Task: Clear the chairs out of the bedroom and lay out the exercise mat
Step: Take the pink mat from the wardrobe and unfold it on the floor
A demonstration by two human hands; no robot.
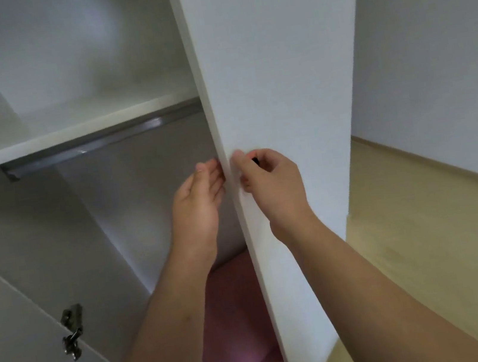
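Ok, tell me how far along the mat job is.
Done: the wardrobe is open. In hand: the right hand grips the door at its edge; the left hand touches it from inside. Left: the pink mat lies in the wardrobe's bottom, not yet out on the floor. No chairs show, so that part cannot be judged.

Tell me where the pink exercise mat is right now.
In the head view, the pink exercise mat lies at the bottom of the open white wardrobe, lower centre, just left of the white wardrobe door.
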